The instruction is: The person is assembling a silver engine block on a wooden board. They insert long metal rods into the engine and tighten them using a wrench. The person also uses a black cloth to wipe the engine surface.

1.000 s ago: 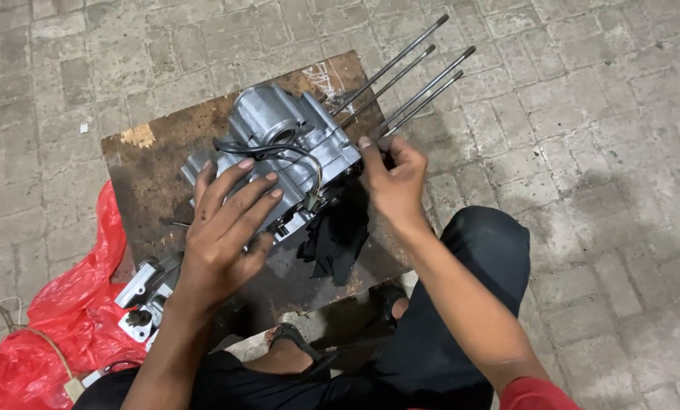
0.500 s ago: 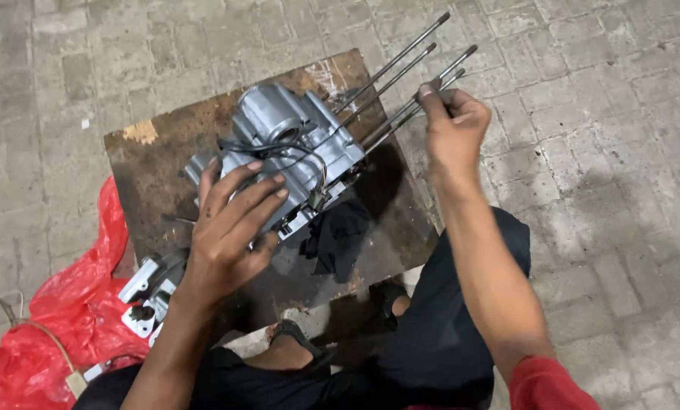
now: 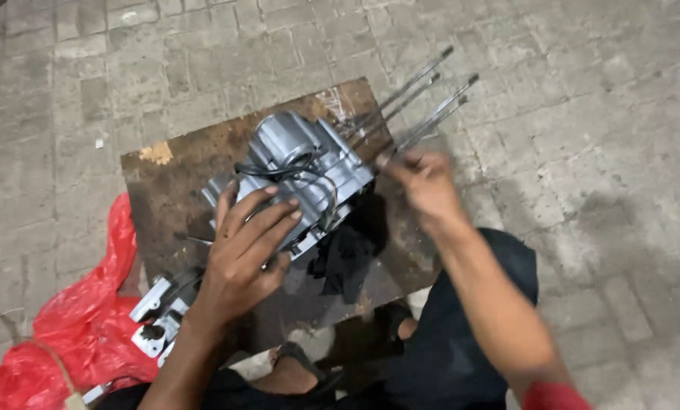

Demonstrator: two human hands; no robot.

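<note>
Your left hand [image 3: 243, 247] lies flat and spread on the near side of the grey engine crankcase [image 3: 294, 171], fingers splayed across the casting and not curled round anything; it steadies the part rather than grips it. The crankcase sits on the rusty brown board [image 3: 173, 197], which lies on the paved floor [image 3: 583, 152], with its four long studs [image 3: 416, 102] pointing up and away from you to the right. Your right hand [image 3: 423, 182] is at the base of the lower studs, just beside the case; it is blurred with motion, so I cannot tell whether it is closed on a stud or only brushing one. A black cable [image 3: 291, 168] loops over the top of the case, close to your left fingertips, and a dark rag [image 3: 347, 254] lies on the board under the near edge. A red plastic bag [image 3: 74, 326] and a small grey metal part [image 3: 158, 315] rest at the board's left corner. In my judgement, keep the bracing palm pressing straight down so the case cannot rock on the board, and keep its fingers clear of the cable loop. Work each stud near its root, where it is stiffest, and avoid side load at the tips, which would bend them.
</note>
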